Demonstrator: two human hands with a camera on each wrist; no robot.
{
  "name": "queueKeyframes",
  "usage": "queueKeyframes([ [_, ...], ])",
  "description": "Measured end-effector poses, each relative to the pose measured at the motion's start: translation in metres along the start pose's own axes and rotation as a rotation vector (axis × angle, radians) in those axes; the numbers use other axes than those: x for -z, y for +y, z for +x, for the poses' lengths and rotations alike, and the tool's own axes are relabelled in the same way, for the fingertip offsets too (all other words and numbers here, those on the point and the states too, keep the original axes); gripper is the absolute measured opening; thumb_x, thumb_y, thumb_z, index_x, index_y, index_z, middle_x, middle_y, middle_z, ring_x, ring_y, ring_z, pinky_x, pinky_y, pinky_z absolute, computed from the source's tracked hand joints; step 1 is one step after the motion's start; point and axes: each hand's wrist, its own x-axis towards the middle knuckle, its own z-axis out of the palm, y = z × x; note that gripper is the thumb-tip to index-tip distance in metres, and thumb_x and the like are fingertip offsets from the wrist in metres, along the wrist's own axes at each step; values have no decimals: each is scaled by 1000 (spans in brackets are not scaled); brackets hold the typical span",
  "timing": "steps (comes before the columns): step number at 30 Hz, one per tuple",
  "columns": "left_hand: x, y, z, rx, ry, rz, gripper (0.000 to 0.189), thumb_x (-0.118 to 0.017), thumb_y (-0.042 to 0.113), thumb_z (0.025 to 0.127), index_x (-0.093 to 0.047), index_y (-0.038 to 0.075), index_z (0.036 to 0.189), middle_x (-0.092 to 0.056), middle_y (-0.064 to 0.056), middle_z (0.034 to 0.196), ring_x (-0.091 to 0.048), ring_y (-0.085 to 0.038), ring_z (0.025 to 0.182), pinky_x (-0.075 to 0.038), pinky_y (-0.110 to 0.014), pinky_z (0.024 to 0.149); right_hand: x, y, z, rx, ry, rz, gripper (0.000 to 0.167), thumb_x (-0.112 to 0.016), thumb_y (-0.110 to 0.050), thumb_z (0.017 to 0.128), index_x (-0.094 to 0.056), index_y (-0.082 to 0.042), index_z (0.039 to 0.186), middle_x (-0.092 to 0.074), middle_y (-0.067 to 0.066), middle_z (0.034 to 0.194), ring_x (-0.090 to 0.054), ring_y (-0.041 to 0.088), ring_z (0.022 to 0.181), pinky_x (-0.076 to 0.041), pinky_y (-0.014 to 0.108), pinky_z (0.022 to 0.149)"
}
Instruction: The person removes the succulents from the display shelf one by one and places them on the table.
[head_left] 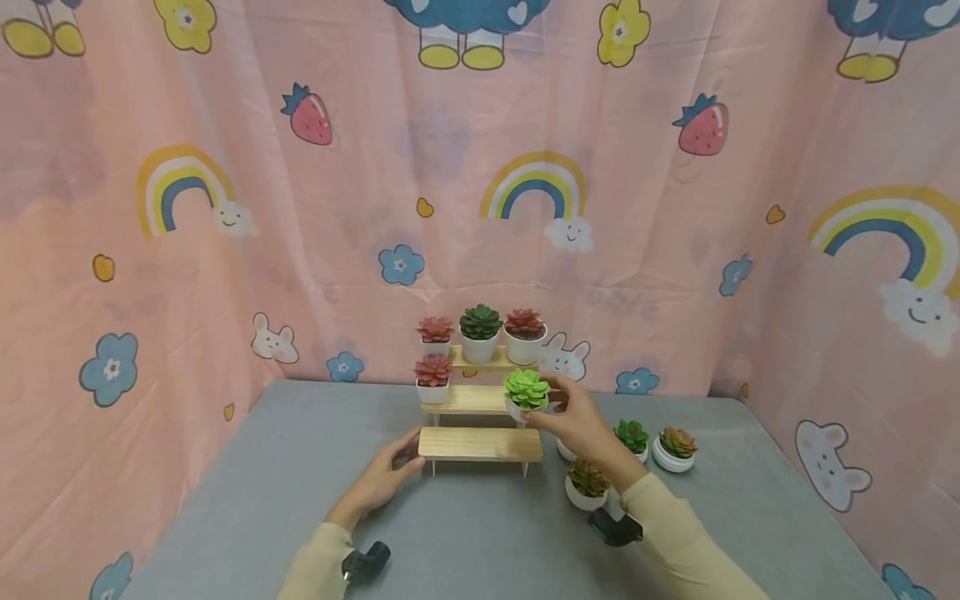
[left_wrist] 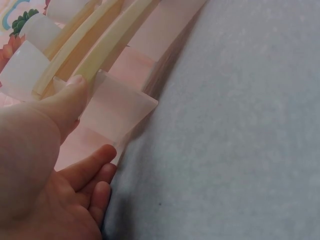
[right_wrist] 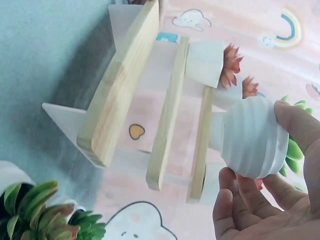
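A three-step wooden stand point(head_left: 480, 444) with clear side legs stands mid-table. At the left end of its lowest step is my left hand point(head_left: 385, 477); the thumb point(left_wrist: 75, 92) touches the step's end, and the other fingers lie loosely beside the leg. My right hand point(head_left: 573, 421) grips a bright green potted succulent point(head_left: 527, 389) by its ribbed white pot point(right_wrist: 255, 137), at the right end of the middle step. Whether the pot touches that step cannot be told. A pink succulent point(head_left: 432, 379) sits at the middle step's left end.
Along the top step are a reddish succulent point(head_left: 435, 333), a dark green one point(head_left: 480, 333) and another reddish one point(head_left: 525, 335). Right of the stand, partly behind my right arm, are a brownish-green succulent point(head_left: 587, 483), a green one point(head_left: 632, 437) and an orange-green one point(head_left: 677, 448). A patterned pink curtain point(head_left: 337, 217) hangs behind.
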Motion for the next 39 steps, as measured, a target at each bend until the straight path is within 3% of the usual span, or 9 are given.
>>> queueKeyframes([
  [11, 0, 0, -1, -5, 0, 13, 59, -63, 27, 101, -42, 15, 155, -53, -17, 151, -48, -38, 140, -35, -59, 119, 19, 9, -17, 25, -9, -68, 66, -75, -26, 92, -48, -2, 146, -55, 24, 142, -59, 35, 117, -53, 51, 97],
  [19, -1, -1, -1, -8, -6, 10, 59, -62, 26, 101, -41, 13, 155, -53, -18, 151, -48, -38, 141, -34, -60, 120, 27, 19, -30, 80, 44, -85, 62, -78, -20, 89, -53, 0, 141, -62, 22, 133, -62, 34, 114, -55, 49, 93],
  [27, 0, 0, 0, -11, 1, 2, 59, -63, 26, 101, -42, 13, 155, -53, -18, 150, -48, -39, 140, -34, -60, 119, 39, 28, -45, 79, 54, -96, 61, -77, -22, 90, -52, 0, 142, -60, 22, 135, -62, 34, 113, -54, 48, 92],
  [33, 0, 0, -1, 1, 0, 2, 59, -63, 25, 101, -42, 14, 155, -53, -17, 150, -48, -38, 140, -34, -59, 120, 46, 37, -53, 23, 57, -107, 63, -77, -24, 90, -51, 0, 143, -58, 23, 139, -62, 33, 114, -55, 48, 92],
  [39, 0, 2, -2, 12, -6, -17, 59, -63, 26, 101, -43, 15, 155, -53, -17, 150, -47, -38, 141, -32, -61, 120, 54, 44, -61, -25, 61, -87, 68, -77, -28, 90, -48, 0, 146, -55, 26, 143, -61, 39, 118, -53, 57, 97],
])
